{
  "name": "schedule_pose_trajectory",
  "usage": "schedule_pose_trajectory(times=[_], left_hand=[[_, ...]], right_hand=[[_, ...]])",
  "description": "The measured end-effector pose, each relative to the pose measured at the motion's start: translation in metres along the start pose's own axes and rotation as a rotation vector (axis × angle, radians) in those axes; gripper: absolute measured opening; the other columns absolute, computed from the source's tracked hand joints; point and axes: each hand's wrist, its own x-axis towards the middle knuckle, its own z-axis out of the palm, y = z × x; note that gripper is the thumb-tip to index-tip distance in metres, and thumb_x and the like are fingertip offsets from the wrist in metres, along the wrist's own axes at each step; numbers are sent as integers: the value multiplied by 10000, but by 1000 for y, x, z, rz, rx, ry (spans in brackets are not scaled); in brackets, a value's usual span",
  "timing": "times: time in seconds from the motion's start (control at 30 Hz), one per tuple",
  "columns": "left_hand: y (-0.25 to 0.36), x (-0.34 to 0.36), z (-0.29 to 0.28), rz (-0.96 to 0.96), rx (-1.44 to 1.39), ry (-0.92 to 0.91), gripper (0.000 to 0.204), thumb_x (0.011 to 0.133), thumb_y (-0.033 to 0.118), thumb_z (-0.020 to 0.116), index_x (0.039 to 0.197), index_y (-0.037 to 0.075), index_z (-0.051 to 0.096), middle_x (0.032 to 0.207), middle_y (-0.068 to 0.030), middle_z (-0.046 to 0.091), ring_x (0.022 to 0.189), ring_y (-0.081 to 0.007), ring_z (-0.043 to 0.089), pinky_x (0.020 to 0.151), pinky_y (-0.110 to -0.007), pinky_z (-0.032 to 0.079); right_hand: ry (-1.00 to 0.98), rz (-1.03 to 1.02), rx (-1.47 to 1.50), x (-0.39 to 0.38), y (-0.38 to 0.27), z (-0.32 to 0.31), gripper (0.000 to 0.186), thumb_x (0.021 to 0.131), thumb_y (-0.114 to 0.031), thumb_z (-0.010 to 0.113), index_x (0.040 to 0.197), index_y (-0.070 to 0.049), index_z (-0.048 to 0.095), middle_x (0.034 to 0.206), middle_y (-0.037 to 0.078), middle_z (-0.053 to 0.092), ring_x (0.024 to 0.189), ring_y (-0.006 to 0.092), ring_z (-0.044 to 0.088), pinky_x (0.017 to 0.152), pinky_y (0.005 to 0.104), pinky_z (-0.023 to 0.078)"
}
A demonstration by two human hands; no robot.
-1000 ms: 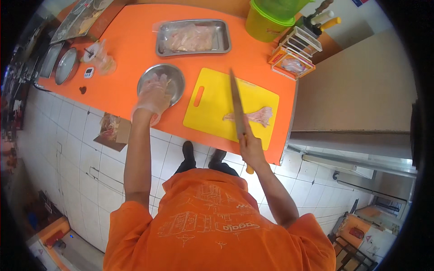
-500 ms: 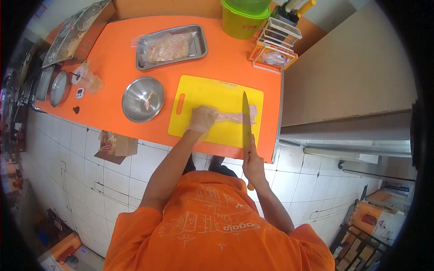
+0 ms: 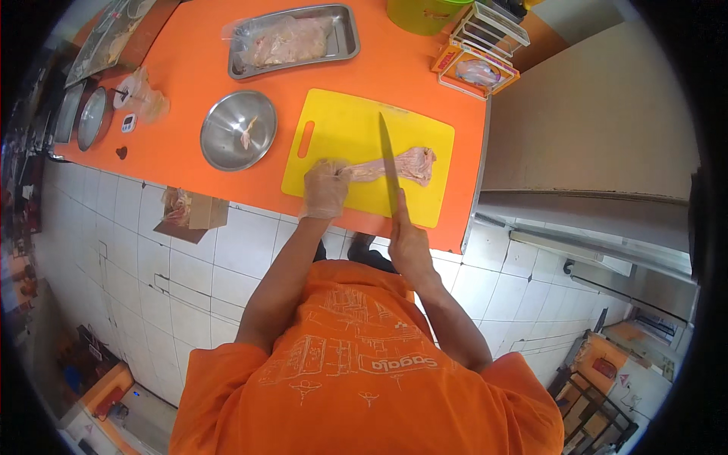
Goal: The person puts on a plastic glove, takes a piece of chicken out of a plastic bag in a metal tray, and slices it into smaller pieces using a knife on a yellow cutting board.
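Note:
A long strip of pale pink raw meat [image 3: 416, 164], perhaps poultry skin, lies across the yellow cutting board [image 3: 341, 117]. My left hand [image 3: 326, 187], in a clear plastic glove, is closed on the strip's narrow left end. My bare right hand [image 3: 410, 249] grips a long knife [image 3: 390, 155] by its handle, which my fingers mostly hide. The blade lies over the strip's middle, tip pointing away from me; whether its edge has cut in I cannot tell. The strip's wide crumpled end rests right of the blade.
Left of the board stands a steel bowl [image 3: 220, 140] with a small meat scrap. Behind are a metal tray [image 3: 345, 47] with bagged meat, a green bucket [image 3: 417, 17] and a white rack [image 3: 497, 45]. A cardboard box [image 3: 206, 214] sits below the table's front edge.
The knife has moved left along the strip, from near its wide end to its middle. My left hand still holds the narrow end. The whole view has shifted.

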Motion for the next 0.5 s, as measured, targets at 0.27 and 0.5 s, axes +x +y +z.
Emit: schedule_pose_trajectory(times=[0.27,0.5], left_hand=[[-4,-4,-7,97,-78,59,142,887,171,719,924,36,749,857,-184,701,838,-367,668,746,-432,532],[-14,-1,-5,146,-73,54,165,916,178,716,977,33,767,861,-158,721,813,-326,696,746,-400,546]], right_hand=[[-105,-38,-15,35,-42,31,664,1020,-33,471,1626,-19,201,858,341,665,727,520,661,676,564,525],[-3,-151,9,35,-29,51,755,970,-15,476,1652,-104,165,969,356,663,814,508,665,723,561,527]])
